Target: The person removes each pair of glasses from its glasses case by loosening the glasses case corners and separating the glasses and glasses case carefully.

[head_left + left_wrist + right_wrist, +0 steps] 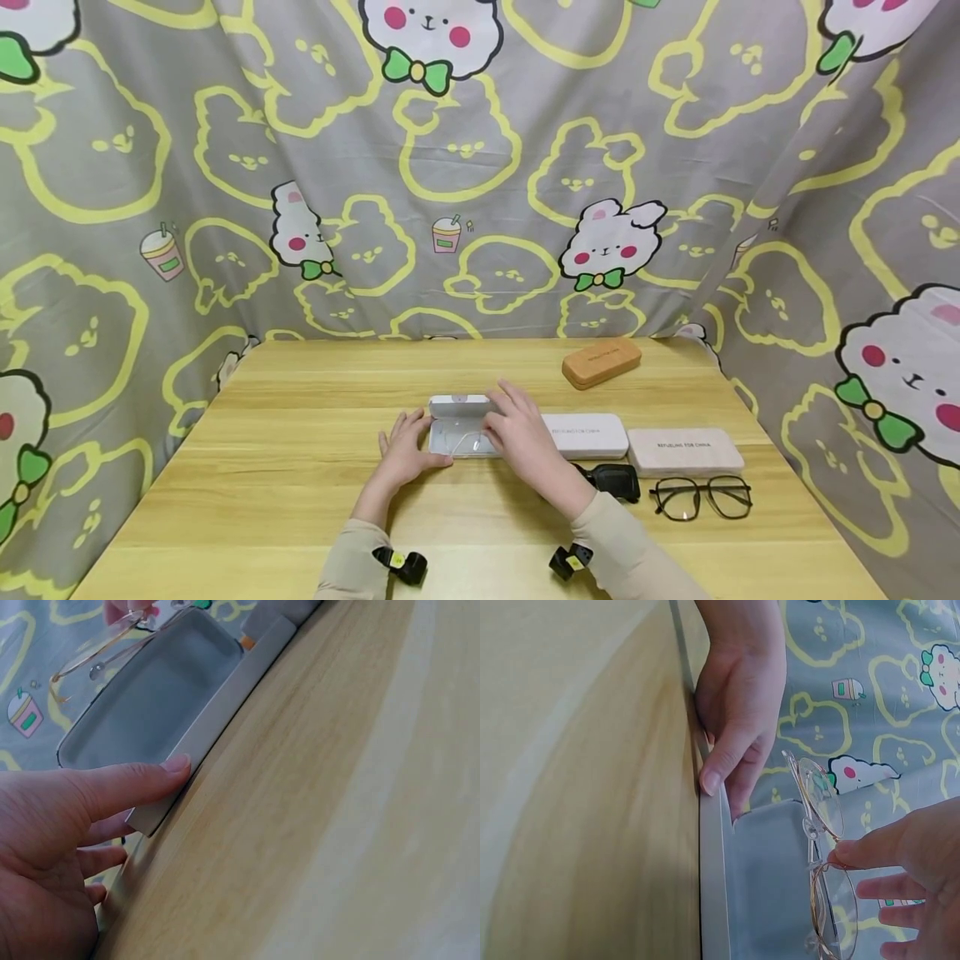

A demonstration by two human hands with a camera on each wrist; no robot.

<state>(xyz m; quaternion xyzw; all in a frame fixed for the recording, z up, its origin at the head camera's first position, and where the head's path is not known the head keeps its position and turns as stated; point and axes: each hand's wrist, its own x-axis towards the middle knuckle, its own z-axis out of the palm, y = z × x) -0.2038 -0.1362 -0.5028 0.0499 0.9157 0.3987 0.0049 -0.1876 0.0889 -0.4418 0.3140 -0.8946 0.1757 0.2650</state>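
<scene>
An open white glasses case [442,408] lies on the table with its lid raised at the back and a grey lining inside. My left hand [405,450] grips the left end of the case, the thumb pressed on its front rim [217,712] and the fingers around the end. Over the case, my right hand [525,437] pinches thin gold-framed eyeglasses [840,907] at the bridge between thumb and finger. In the right wrist view the clear lenses stand tilted above the lining, temples folded in. The right hand hides part of the case in the head view.
To the right stand a closed white case [588,433] and a cream case [686,452]. Dark sunglasses [617,482], partly behind my right forearm, and black-framed glasses [697,498] lie in front of them. An orange-brown case [602,362] sits farther back. A patterned curtain [465,208] borders the table.
</scene>
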